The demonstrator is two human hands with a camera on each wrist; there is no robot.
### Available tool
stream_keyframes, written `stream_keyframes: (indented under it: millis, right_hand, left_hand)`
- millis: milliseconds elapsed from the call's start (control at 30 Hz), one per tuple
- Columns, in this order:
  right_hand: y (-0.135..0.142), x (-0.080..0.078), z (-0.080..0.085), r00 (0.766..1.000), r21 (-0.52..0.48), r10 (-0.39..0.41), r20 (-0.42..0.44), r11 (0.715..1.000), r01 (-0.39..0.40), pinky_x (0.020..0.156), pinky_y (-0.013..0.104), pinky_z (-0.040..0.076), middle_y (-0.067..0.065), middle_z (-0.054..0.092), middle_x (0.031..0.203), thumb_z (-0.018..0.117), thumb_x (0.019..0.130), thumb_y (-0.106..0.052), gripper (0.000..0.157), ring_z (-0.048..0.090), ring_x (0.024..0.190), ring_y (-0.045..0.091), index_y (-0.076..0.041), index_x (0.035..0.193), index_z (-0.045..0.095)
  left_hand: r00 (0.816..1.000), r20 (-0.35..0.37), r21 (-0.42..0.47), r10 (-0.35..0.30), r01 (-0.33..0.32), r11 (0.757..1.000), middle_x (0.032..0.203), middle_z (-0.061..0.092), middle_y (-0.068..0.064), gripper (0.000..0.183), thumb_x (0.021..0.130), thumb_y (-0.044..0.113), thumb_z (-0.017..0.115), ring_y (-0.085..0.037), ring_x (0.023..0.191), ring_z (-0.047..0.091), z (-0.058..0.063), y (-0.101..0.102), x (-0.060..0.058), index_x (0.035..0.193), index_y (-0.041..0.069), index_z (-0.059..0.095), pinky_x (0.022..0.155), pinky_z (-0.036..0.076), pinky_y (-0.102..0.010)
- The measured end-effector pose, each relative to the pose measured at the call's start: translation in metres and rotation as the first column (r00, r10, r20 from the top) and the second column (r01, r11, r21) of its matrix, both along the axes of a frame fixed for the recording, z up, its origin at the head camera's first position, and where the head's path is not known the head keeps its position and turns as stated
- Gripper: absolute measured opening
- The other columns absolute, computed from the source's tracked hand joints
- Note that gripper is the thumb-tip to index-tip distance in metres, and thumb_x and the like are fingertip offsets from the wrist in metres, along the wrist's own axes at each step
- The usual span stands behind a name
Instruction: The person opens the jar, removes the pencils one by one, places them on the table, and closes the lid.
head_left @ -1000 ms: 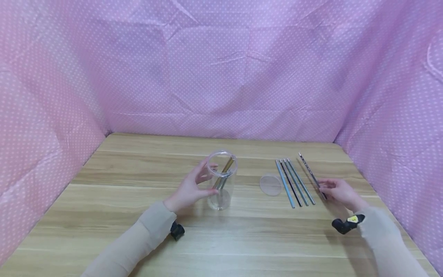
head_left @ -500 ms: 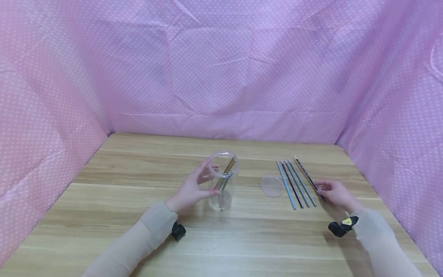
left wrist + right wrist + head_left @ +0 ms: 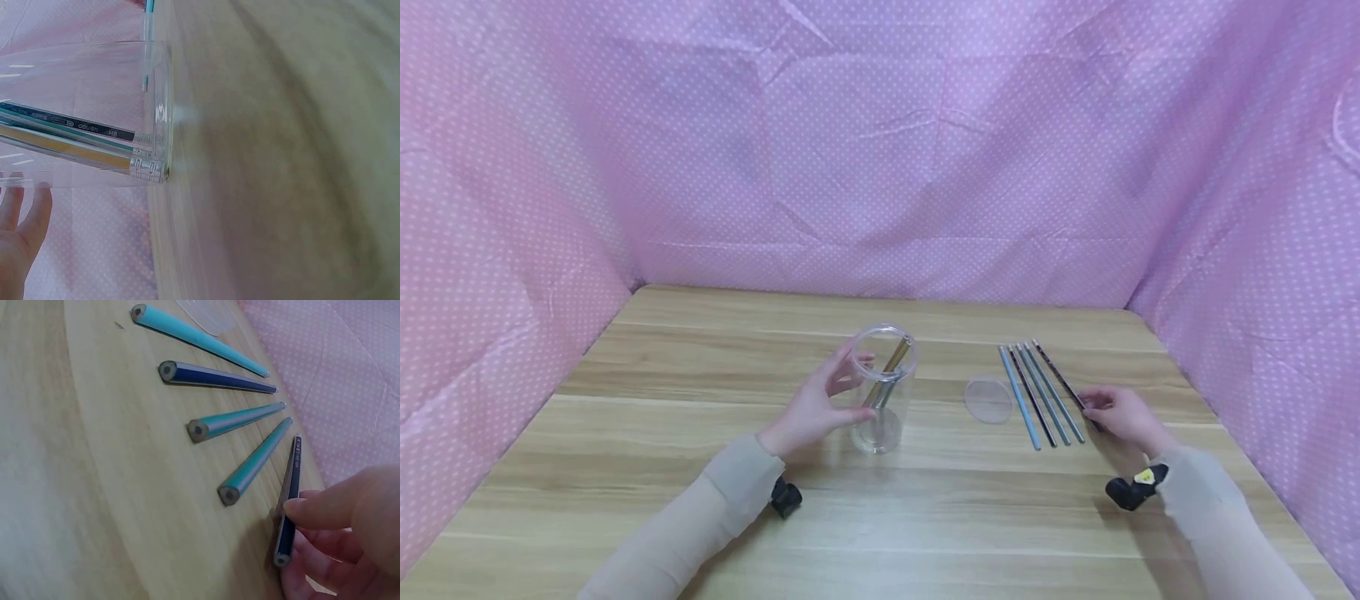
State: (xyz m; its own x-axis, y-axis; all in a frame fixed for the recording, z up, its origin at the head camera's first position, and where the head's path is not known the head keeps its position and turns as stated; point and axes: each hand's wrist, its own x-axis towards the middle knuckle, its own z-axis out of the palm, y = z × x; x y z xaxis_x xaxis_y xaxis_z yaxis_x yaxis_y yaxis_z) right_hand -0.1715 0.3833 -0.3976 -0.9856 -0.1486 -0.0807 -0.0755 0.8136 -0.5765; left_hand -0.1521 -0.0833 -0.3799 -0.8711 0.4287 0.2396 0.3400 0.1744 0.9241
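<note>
My left hand (image 3: 805, 410) is wrapped around a clear plastic jar (image 3: 898, 407) standing upright and open-topped on the table. Several pencils (image 3: 81, 147) lean inside it, one of them gold-coloured, their metal ferrules at the jar's base in the left wrist view. On the right, my right hand (image 3: 1123, 417) pinches a dark pencil (image 3: 297, 469) near its unsharpened end, between thumb and fingers. Beside it, several more unsharpened pencils lie in a row: a light blue pencil (image 3: 200, 340), a dark blue pencil (image 3: 219, 378) and teal ones (image 3: 250, 465).
A round clear lid (image 3: 988, 400) lies flat between the jar and the pencil row. The wood-grain table (image 3: 925, 517) is bordered at the back and sides by pink dotted cloth (image 3: 880, 167). A black wrist camera (image 3: 1131, 492) sits at each sleeve.
My right hand has moved left with the dark pencil, bringing it nearer the row and roughly in line with the others. The left hand and jar stay where they were.
</note>
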Motion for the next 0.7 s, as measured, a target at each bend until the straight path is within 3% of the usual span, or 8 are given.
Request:
stream_keyframes:
  millis: [233,700]
  right_hand:
    - [-0.006,0.002,0.003,1.0,0.021,0.007,0.008,1.0,-0.007,0.059,0.02,0.049,0.018,0.068,0.087,0.065,0.083,-0.004,0.033,0.057,0.072,0.009,0.014,0.11,0.059]
    - [-0.018,0.005,0.004,0.999,0.015,-0.004,0.042,1.0,0.004,0.057,0.021,0.051,0.022,0.067,0.088,0.06,0.083,-0.001,0.031,0.059,0.072,0.014,0.015,0.109,0.058]
  left_hand:
    - [1.0,-0.017,-0.007,0.001,-0.001,1.0,0.144,0.043,-0.014,0.102,0.073,0.007,0.08,-0.035,0.123,0.052,0.003,0.0,0.0,0.149,0.039,0.02,0.101,0.048,-0.043]
    - [1.0,-0.028,0.002,0.003,-0.003,1.0,0.143,0.043,-0.016,0.101,0.073,0.005,0.079,-0.037,0.123,0.052,0.003,0.001,0.001,0.15,0.036,0.021,0.1,0.047,-0.049]
